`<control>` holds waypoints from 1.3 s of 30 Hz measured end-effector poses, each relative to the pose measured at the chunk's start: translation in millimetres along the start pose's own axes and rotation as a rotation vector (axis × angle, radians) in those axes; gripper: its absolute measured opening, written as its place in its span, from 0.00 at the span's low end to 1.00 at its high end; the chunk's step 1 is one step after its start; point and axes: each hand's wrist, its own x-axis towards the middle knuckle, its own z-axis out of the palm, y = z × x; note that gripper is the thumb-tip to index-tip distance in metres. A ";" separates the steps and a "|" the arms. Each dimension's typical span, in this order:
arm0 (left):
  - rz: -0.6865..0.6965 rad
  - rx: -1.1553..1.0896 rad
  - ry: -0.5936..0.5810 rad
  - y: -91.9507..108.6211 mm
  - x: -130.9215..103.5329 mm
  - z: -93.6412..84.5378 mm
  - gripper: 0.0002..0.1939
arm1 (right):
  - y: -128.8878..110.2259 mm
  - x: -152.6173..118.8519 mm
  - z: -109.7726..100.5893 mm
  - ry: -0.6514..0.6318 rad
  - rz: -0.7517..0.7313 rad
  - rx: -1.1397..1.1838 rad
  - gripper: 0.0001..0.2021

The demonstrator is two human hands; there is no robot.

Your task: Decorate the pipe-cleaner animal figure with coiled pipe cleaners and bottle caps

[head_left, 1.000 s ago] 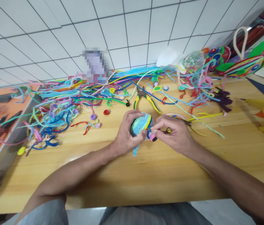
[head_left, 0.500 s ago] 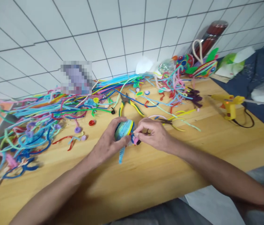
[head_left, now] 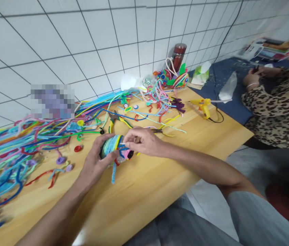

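My left hand (head_left: pixel 95 159) is wrapped round a craft piece (head_left: pixel 111 145) wound in light blue, green and yellow pipe cleaner. A light blue strip (head_left: pixel 113 173) hangs from its underside. On its right end sit blue, pink and black parts (head_left: pixel 127 154). At that end my right hand (head_left: pixel 144 140) has its thumb and fingers pinched together; what they grip is too small to make out. Pliers (head_left: pixel 117 120) with yellow and green handles lie just behind the piece, partly hidden by my hands.
Many pipe cleaners (head_left: pixel 42 131) cover the table's left and back. A yellow glue gun (head_left: pixel 204 107) lies at the right, near a blue surface (head_left: pixel 217 80). Against the tiled wall stands a dark red flask (head_left: pixel 179 56). A person in leopard-print sleeves (head_left: pixel 264 102) sits at the far right.
The view has swung right, so the table's things appear further left and the person at the right has come into view. My hands still hold the craft piece, its right end more visible.
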 end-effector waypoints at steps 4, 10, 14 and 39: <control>0.046 -0.026 0.079 1.3 2.8 -3.8 0.29 | 12.4 7.8 -50.0 0.144 0.090 -0.114 0.06; 0.128 -0.047 0.069 -8.7 13.2 9.6 0.28 | 80.5 6.4 -102.1 0.255 0.428 -0.535 0.06; 0.161 -0.045 0.067 -13.4 17.0 17.6 0.27 | 97.4 -5.3 -104.1 0.235 0.395 -0.601 0.04; 0.398 -0.117 -0.007 -13.9 22.5 27.7 0.26 | 6.7 -5.3 8.5 0.076 0.234 -0.104 0.15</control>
